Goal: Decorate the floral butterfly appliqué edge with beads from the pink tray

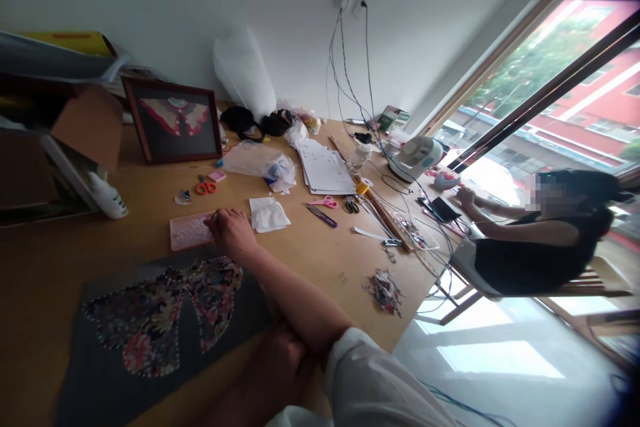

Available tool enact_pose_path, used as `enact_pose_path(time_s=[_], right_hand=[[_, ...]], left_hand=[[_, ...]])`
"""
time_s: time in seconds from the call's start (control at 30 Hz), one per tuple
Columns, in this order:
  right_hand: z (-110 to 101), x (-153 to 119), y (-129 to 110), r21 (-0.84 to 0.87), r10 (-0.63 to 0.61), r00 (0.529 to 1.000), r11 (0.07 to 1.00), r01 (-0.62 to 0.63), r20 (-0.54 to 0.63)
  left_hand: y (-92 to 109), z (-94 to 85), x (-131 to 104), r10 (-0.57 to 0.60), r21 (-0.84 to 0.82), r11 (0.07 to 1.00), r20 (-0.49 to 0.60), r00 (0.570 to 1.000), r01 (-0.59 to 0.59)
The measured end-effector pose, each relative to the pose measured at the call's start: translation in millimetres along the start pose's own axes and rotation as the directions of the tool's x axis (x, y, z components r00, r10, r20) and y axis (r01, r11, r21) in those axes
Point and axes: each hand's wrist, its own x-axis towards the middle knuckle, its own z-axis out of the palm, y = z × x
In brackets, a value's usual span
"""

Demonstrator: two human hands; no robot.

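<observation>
My right hand [231, 232] reaches over the right end of a shallow pink tray [187, 232] of small pale beads. Its fingers are curled together at the tray; whatever they hold is too small to make out. Below the tray lies a dark grey cloth [83, 360] bearing a floral collar-shaped piece [155, 310], its edges dotted with white. My left hand [287, 347] rests in shadow under my right forearm, close to the cloth's right side, and its fingers are hidden. A crumpled white tissue [269, 215] lies just right of my right hand.
Orange-handled scissors [205, 185], pink scissors [324, 202] and thread snips [321, 216] lie on the table. A white glue bottle [107, 197] and a framed collar [175, 120] stand left. Scraps [385, 292] lie right; a person [530, 240] sits beyond a sewing machine [417, 157].
</observation>
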Motion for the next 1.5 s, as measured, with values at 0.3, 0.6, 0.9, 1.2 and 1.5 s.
enact_pose_path(time_s=[0.3, 0.6, 0.9, 1.2, 1.5], right_hand=[[-4.2, -1.3, -3.9, -0.031, 0.012, 1.000, 0.999, -0.011, 0.020], [-0.5, -0.4, -3.0, -0.053, 0.004, 1.000, 0.999, -0.004, -0.001], [2.1, -0.8, 1.3, 0.008, 0.011, 1.000, 1.000, -0.011, -0.027], [12.2, 1.5, 10.6, 0.153, 0.009, 0.994, 0.988, 0.008, -0.113], [14.7, 0.3, 18.5, 0.233, 0.010, 0.994, 0.972, 0.016, -0.109]], left_hand=[[11.4, -9.3, 4.5, 0.207, 0.038, 0.978, -0.120, 0.971, -0.204], [9.6, -5.5, 7.2, 0.299, 0.069, 0.954, -0.158, 0.941, -0.292], [12.3, -7.4, 4.6, 0.291, 0.145, 0.950, -0.100, 0.952, -0.275], [9.1, -1.7, 7.1, 0.173, 0.276, 0.949, -0.038, 0.984, -0.156], [12.5, -2.3, 13.1, 0.050, 0.397, 0.911, 0.158, 0.986, -0.110]])
